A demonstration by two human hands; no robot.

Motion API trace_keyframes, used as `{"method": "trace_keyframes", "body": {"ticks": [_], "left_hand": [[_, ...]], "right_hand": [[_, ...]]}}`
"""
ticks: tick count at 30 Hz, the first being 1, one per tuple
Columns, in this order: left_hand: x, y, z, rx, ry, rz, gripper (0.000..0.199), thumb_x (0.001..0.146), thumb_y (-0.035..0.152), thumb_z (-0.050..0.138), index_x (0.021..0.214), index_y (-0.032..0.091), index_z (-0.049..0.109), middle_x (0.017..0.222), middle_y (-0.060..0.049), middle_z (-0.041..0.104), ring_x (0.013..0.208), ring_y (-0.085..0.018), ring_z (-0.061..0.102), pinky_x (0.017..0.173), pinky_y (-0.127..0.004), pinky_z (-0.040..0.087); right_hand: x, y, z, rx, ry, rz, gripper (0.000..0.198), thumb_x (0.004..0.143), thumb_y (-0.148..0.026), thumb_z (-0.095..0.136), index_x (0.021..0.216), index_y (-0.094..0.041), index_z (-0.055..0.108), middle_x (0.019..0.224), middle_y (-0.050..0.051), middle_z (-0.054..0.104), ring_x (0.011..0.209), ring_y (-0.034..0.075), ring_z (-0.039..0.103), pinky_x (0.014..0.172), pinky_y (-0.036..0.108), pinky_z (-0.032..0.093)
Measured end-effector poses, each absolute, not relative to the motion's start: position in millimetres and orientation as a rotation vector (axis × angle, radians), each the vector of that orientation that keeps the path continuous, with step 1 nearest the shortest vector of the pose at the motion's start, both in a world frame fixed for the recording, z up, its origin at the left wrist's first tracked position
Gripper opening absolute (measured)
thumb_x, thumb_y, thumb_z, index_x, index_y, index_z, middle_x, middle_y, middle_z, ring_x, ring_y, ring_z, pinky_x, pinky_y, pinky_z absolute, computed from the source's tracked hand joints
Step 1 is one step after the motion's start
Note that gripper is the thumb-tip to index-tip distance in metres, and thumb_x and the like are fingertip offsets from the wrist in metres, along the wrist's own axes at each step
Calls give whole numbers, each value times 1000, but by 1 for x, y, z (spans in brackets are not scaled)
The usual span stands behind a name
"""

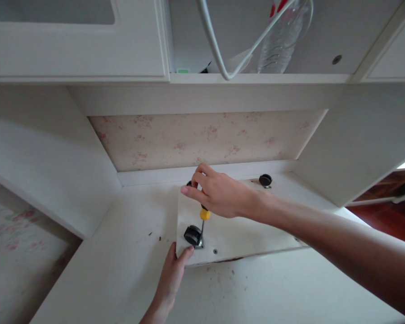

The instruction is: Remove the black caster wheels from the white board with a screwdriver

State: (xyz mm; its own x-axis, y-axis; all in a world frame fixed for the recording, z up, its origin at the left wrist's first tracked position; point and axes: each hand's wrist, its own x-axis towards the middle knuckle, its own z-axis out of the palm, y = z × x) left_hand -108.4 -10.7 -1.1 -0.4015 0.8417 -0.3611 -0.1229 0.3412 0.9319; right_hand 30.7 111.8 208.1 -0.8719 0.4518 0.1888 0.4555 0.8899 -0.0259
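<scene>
My right hand point(221, 192) is wrapped round the handle of a screwdriver point(204, 214) with a yellow collar and a thin metal shaft. The shaft points down at the mounting plate of a black caster point(192, 235); whether its tip sits in a screw is too small to tell. The caster stands near the front left corner of a white board point(253, 234). Gripping that corner, my left hand point(174, 271) has its thumb on top, close to the caster plate. Another black caster point(265, 181) stands at the board's back right, and one more is mostly hidden behind my right fingers.
Small dark bits like screws point(160, 238) lie on the white surface point(145, 270) left of the board. White side panels flank it, with flowered wallpaper point(209, 135) behind. Overhead, a white cable point(216, 45) hangs before a shelf holding a clear plastic bottle point(280, 42).
</scene>
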Motion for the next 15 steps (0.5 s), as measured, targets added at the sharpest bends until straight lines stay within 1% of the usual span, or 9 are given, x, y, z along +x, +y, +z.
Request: {"method": "trace_keyframes", "body": {"ticks": [2,4,5,7,9,11,13,15], "left_hand": [[-109,-10,-2,663,1632,1218,45,71,42,69,108,17,64,104,-10,72,101,-29,62,83,-34,45],[-110,-10,-3,674,1623,1195,45,73,42,68,110,18,63,109,-10,71,104,-28,61,84,-34,44],[-110,-10,-4,676,1618,1190,45,73,42,67,111,18,62,112,-9,70,106,-28,60,85,-33,44],[-111,-10,-5,675,1609,1193,46,74,43,66,114,19,61,116,-9,69,108,-28,59,85,-33,44],[-111,-10,-5,671,1604,1196,46,74,43,66,113,19,62,114,-10,69,108,-29,59,86,-34,44],[-110,-11,-5,676,1597,1192,44,74,43,66,111,19,63,111,-10,70,107,-29,60,86,-34,44],[-110,-11,-5,674,1593,1184,43,75,43,65,112,20,62,112,-9,69,108,-28,59,86,-34,44],[-110,-12,-5,650,1593,1168,44,76,44,64,115,22,60,116,-8,67,110,-28,58,86,-34,44]], "right_hand": [[28,106,209,-748,-2906,-188,44,101,-44,22,132,-28,47,111,14,58,100,29,55,67,37,49],[27,101,213,-949,-2879,-266,48,100,-47,20,131,-23,47,107,16,59,96,32,58,61,38,49],[27,99,215,-1041,-2862,-272,48,99,-46,22,128,-19,49,105,17,59,90,31,60,60,39,49],[28,98,219,-1088,-2863,-236,40,99,-38,28,120,-14,51,104,16,58,78,26,63,58,39,48],[30,100,221,-912,-2950,-119,31,95,-26,35,119,-15,51,114,15,55,72,20,63,59,36,48],[32,102,222,-756,-3008,30,33,89,-23,43,121,-19,51,124,13,52,72,17,63,62,34,48],[32,104,221,-816,-3003,68,36,87,-32,49,120,-21,52,123,12,53,76,20,64,63,35,48],[32,105,219,-1019,-2930,-34,39,89,-45,45,115,-18,56,111,13,60,80,27,65,63,39,48]]}}
